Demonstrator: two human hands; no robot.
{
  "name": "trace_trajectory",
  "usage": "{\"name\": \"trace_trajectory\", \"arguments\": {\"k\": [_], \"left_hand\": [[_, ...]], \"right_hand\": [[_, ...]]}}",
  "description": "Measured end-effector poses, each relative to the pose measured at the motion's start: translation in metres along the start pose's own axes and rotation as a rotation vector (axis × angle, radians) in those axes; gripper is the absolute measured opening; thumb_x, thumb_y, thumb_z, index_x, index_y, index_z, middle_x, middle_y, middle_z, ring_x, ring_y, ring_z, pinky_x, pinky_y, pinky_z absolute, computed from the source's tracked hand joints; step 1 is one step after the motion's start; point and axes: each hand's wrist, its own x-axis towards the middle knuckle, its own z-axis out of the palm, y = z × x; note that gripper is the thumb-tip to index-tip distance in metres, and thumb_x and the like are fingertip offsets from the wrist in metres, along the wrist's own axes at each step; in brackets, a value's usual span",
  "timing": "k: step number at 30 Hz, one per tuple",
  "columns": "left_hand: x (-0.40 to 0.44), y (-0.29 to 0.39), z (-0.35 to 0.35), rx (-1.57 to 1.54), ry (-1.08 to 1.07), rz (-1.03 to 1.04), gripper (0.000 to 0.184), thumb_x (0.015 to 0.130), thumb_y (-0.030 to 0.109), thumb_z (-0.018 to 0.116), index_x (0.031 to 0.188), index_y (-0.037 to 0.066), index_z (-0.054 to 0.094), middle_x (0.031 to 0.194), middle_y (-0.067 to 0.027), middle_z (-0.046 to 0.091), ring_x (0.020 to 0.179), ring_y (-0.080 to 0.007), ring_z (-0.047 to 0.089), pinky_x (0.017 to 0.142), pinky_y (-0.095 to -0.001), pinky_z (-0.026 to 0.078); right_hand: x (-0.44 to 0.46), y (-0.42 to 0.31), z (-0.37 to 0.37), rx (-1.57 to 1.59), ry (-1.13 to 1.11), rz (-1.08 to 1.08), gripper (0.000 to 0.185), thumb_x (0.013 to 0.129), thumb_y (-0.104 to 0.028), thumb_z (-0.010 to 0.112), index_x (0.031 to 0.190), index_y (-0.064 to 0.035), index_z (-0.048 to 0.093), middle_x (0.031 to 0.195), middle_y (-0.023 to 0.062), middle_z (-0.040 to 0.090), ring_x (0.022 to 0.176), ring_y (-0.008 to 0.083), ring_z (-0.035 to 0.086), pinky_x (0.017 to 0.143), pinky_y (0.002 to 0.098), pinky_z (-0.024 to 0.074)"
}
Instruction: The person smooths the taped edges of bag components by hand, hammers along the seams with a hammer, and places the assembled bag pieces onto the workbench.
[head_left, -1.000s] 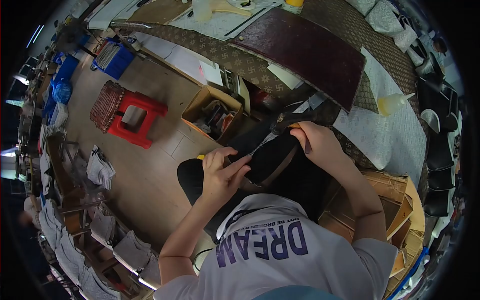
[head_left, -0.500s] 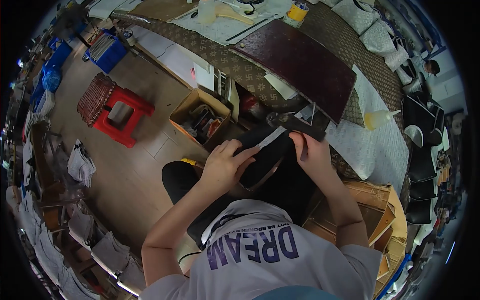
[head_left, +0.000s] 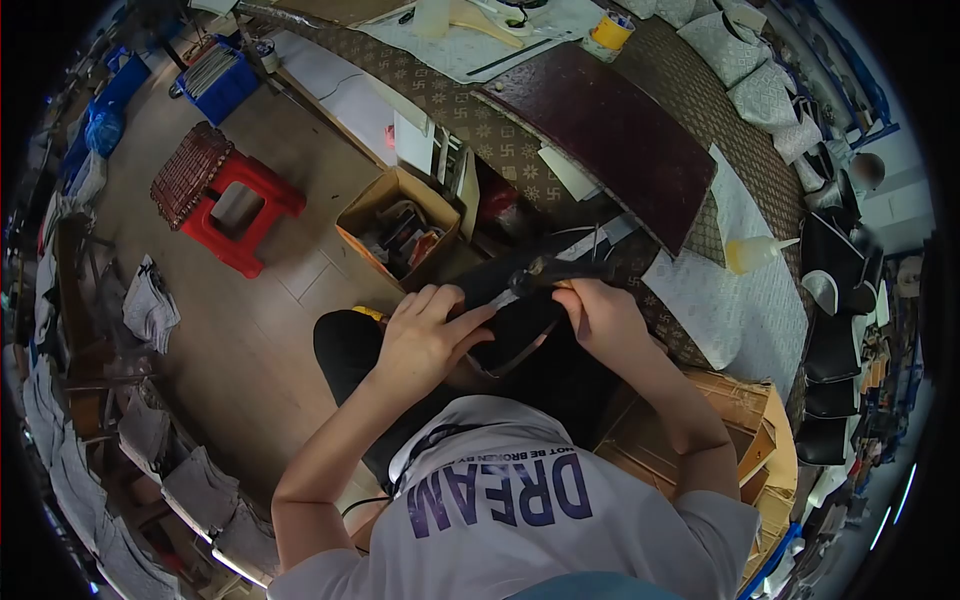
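Note:
My left hand (head_left: 425, 335) is closed over my lap, thumb and fingers pinching a narrow strap (head_left: 503, 299) with a pale grey face. A thin dark loop (head_left: 525, 355), seemingly part of the same strap, hangs between my hands. In my right hand (head_left: 605, 318) is a hammer (head_left: 540, 273), its dark head lying over the strap just beyond my left fingertips. The fingers hide most of its handle. I cannot tell whether the head touches the strap. Black trousers (head_left: 345, 350) lie beneath both hands.
A dark red board (head_left: 610, 130) lies on the patterned table (head_left: 490, 130) ahead. To its right is a squeeze bottle (head_left: 750, 253); a yellow tub (head_left: 608, 35) stands behind. A cardboard box (head_left: 400, 220) and red stool (head_left: 240, 205) are left; another carton (head_left: 740, 415) is right.
My right hand has brought the hammer left and down, closer to my left hand and over the strap. My left hand has shifted slightly left. The whole view has tilted a little.

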Motion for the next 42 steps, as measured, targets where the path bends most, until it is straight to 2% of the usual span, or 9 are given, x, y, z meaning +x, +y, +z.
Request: {"name": "trace_trajectory", "arguments": {"k": [14,16,18,20,25,29,33,38,42], "left_hand": [[-0.064,-0.017,0.024,-0.369,0.135,-0.213,0.059,0.074,0.027,0.083,0.129,0.015,0.065,0.121,-0.0132,0.046,0.11,-0.0265,0.051,0.091,-0.0346,0.046],[-0.07,-0.013,0.02,-0.407,0.081,-0.311,0.106,0.068,0.034,0.088,0.152,0.009,0.029,0.149,-0.0199,0.03,0.136,-0.0362,0.036,0.11,-0.0404,0.036],[-0.07,-0.012,0.02,-0.459,-0.024,-0.295,0.139,0.062,0.032,0.092,0.156,0.002,-0.007,0.162,-0.0232,0.009,0.148,-0.0416,0.017,0.119,-0.0439,0.026],[-0.063,-0.004,0.03,-0.466,-0.014,-0.36,0.14,0.06,0.028,0.093,0.155,0.002,-0.006,0.162,-0.0235,0.009,0.148,-0.041,0.018,0.118,-0.043,0.027],[-0.046,0.009,0.043,-0.456,0.071,-0.409,0.142,0.058,0.021,0.094,0.155,0.0,-0.007,0.16,-0.0243,0.018,0.144,-0.0411,0.028,0.117,-0.0427,0.03],[-0.048,0.01,0.044,-0.446,0.079,-0.424,0.143,0.057,0.024,0.095,0.154,-0.002,-0.006,0.158,-0.0247,0.022,0.143,-0.0421,0.03,0.116,-0.0442,0.031],[-0.048,0.006,0.045,-0.411,0.121,-0.384,0.144,0.055,0.026,0.095,0.154,-0.003,-0.005,0.156,-0.0255,0.025,0.142,-0.0428,0.031,0.115,-0.0453,0.032],[-0.047,0.006,0.043,-0.456,0.095,-0.408,0.143,0.055,0.026,0.095,0.154,-0.003,-0.004,0.155,-0.0261,0.027,0.141,-0.0432,0.032,0.115,-0.0452,0.032],[-0.047,0.005,0.044,-0.492,0.131,-0.397,0.143,0.055,0.026,0.096,0.154,-0.002,-0.004,0.154,-0.0265,0.026,0.142,-0.0438,0.03,0.115,-0.0457,0.032]], "right_hand": [[0.023,-0.024,-0.014,-0.008,-0.01,0.042,0.02,0.092,-0.014,0.067,0.109,-0.0061,0.063,0.083,0.0114,0.067,0.068,0.0321,0.067,0.06,0.0392,0.0524],[0.019,-0.037,-0.001,0.201,0.261,-0.04,0.024,0.091,-0.012,0.068,0.113,-0.0059,0.063,0.087,0.0113,0.068,0.069,0.0309,0.067,0.06,0.0378,0.0528],[0.008,-0.037,0.006,0.164,-0.001,-0.106,0.025,0.091,-0.013,0.068,0.114,-0.0077,0.064,0.089,0.0113,0.068,0.07,0.0303,0.067,0.06,0.0364,0.0526],[0.01,-0.035,-0.004,0.075,-0.316,0.03,0.022,0.091,-0.016,0.068,0.112,-0.0097,0.064,0.091,0.012,0.068,0.07,0.0311,0.067,0.058,0.0369,0.0517],[0.018,-0.056,-0.004,0.309,0.188,-0.025,0.021,0.094,-0.018,0.065,0.112,-0.0073,0.063,0.09,0.0095,0.068,0.072,0.0262,0.068,0.057,0.0341,0.0518],[0.019,-0.046,-0.002,0.03,-0.295,-0.067,0.022,0.093,-0.019,0.066,0.113,-0.0105,0.064,0.082,0.0091,0.064,0.058,0.0259,0.063,0.054,0.0341,0.0503],[0.021,-0.056,-0.004,0.196,0.062,-0.072,0.026,0.093,-0.014,0.065,0.119,-0.0109,0.063,0.086,0.0107,0.068,0.063,0.027,0.065,0.056,0.0337,0.0518],[0.022,-0.059,0.004,0.051,-0.305,-0.108,0.027,0.093,-0.016,0.065,0.117,-0.0067,0.06,0.081,0.0083,0.067,0.06,0.0245,0.065,0.056,0.0326,0.0508],[0.032,-0.072,-0.006,0.18,-0.02,-0.079,0.029,0.09,-0.003,0.065,0.118,-0.0029,0.06,0.084,0.0099,0.068,0.061,0.0205,0.065,0.057,0.03,0.0508]]}}
